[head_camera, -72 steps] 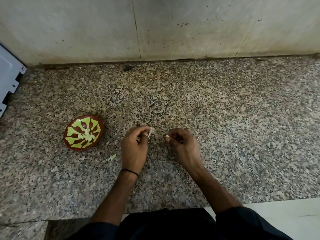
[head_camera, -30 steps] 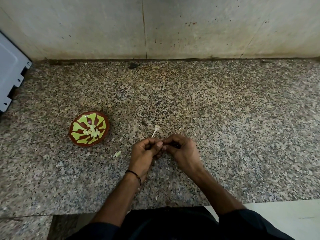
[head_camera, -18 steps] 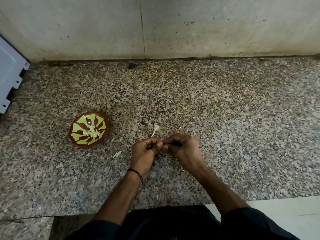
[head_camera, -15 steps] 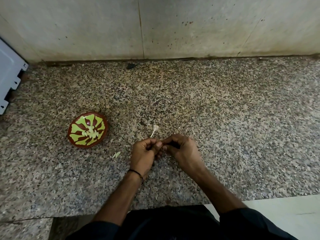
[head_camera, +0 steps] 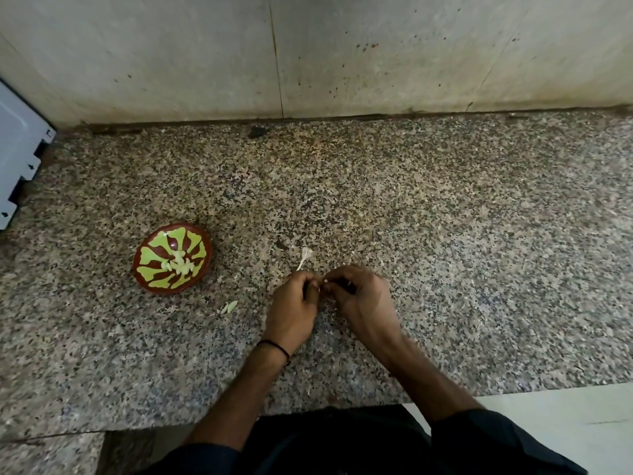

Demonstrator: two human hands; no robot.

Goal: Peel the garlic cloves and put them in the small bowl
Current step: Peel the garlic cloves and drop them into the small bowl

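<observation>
A small brown bowl (head_camera: 147, 269) with a green pattern sits on the speckled granite counter at the left, and several pale peeled garlic cloves (head_camera: 176, 265) lie in its middle. My left hand (head_camera: 294, 310) and my right hand (head_camera: 359, 299) meet fingertip to fingertip right of the bowl. Both pinch a small garlic clove (head_camera: 322, 286) between them; the fingers hide nearly all of it. A pale stalk of garlic skin (head_camera: 304, 257) lies on the counter just beyond my hands.
Bits of garlic peel (head_camera: 228, 306) lie between the bowl and my left hand. A grey wall (head_camera: 342, 53) closes the counter at the back. A white metal panel (head_camera: 17, 159) stands at the far left. The counter's front edge runs under my forearms.
My hands came together from slightly apart and dropped the skin stalk on the counter. Over the last second they have stayed joined, working the clove with little movement.
</observation>
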